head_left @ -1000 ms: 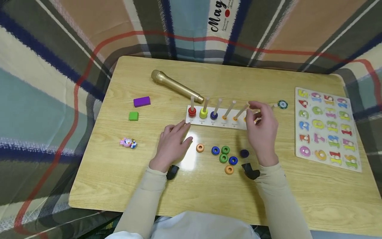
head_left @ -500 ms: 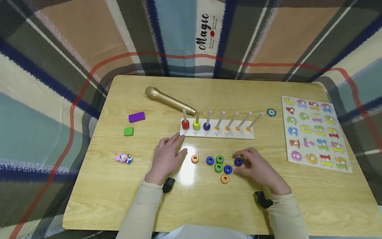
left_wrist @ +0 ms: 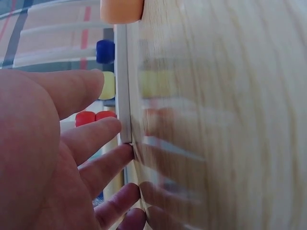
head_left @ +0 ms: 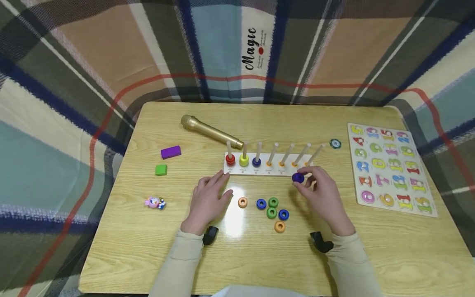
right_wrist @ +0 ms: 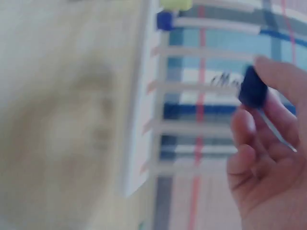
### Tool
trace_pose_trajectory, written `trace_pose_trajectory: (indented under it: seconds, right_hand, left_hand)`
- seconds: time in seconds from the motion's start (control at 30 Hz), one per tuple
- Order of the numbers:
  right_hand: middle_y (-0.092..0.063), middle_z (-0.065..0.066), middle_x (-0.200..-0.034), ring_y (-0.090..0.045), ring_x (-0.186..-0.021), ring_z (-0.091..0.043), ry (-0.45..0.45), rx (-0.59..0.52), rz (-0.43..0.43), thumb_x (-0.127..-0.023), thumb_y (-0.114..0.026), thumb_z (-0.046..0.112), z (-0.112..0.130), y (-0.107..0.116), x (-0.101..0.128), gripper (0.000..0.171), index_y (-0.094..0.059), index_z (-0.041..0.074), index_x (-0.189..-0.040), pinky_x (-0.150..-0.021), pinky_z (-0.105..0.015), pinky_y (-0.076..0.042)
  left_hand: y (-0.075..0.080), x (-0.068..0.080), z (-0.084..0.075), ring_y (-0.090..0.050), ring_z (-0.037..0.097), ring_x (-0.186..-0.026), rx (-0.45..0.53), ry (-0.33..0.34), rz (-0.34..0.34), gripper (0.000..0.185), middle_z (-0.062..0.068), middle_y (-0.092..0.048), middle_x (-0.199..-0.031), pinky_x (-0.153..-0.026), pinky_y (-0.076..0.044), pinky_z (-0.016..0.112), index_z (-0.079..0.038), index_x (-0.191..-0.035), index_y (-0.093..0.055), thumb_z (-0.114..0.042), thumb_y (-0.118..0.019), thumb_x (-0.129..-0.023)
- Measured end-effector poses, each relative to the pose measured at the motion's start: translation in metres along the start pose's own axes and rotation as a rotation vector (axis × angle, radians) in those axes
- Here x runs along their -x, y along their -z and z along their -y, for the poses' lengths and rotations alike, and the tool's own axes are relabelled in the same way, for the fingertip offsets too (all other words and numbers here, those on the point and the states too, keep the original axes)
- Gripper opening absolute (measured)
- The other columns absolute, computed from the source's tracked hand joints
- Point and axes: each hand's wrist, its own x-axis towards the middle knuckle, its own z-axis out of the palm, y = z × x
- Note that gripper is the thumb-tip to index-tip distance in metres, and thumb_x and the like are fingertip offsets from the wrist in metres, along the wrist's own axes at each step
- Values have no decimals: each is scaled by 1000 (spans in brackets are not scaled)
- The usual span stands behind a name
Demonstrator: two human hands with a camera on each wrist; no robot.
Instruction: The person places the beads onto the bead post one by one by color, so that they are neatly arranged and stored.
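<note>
My right hand [head_left: 322, 194] pinches a dark blue-purple ring [head_left: 298, 177] between thumb and fingers, lifted off the table. In the right wrist view the same ring [right_wrist: 253, 88] is blurred, level with the pegs. It hangs near the front right of a white peg board [head_left: 275, 169] with several upright pegs. Red rings [head_left: 230, 159], yellow rings [head_left: 243, 160] and a dark blue ring [head_left: 256, 162] sit on its first three pegs from the left. My left hand [head_left: 208, 202] lies with fingers extended, fingertips at the board's front left corner; the left wrist view shows those fingers [left_wrist: 108, 165] beside its end.
Loose blue rings [head_left: 261, 203], green rings [head_left: 271, 213] and orange rings [head_left: 280, 226] lie before the board. Behind it is a gold microphone [head_left: 211, 132]. A purple block [head_left: 171, 152], green block [head_left: 161, 170] and figurine [head_left: 154, 202] are left; a chip [head_left: 335, 143] and number board [head_left: 391, 169] right.
My right hand came down from the board's right end to the dark ring on the table, pinched it and raised it toward the board. My left hand stays at the corner.
</note>
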Motion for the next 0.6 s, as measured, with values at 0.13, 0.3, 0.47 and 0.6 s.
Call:
trace_pose_trajectory:
  seconds: [0.13,0.3,0.47,0.6]
  right_hand:
    - [-68,-8,-104,-59,-79,-14,91,-16,-93,-89,-80,12,27,-2,-26,32,-68,7,-118,-61,-20,-42]
    - [-72,-9,-107,-63,-77,-19,169,3,-154,-90,-80,18,56,-13,-58,31,-70,8,-118,-62,-26,-45]
    - [-73,-11,-111,-63,-73,-23,205,121,-141,-93,-77,27,72,-31,-80,34,-71,9,-121,-60,-31,-47]
    - [-73,-11,-115,-63,-69,-20,197,201,-129,-93,-77,28,79,-40,-86,34,-72,12,-122,-55,-33,-47]
  left_hand:
    - [-1,0,0,-36,35,-143,6,3,-7,58,-4,-35,-166,-114,-33,56,-27,-156,-44,-44,-56,-102]
    - [-1,0,-1,-36,33,-143,19,-2,-10,58,-5,-35,-166,-115,-32,58,-28,-156,-44,-43,-58,-102]
    - [0,1,0,-35,31,-144,21,8,-3,58,-7,-35,-166,-117,-31,57,-29,-156,-43,-44,-58,-102]
    - [1,3,2,-35,32,-144,23,14,-5,57,-7,-35,-166,-117,-31,57,-29,-156,-43,-43,-57,-102]
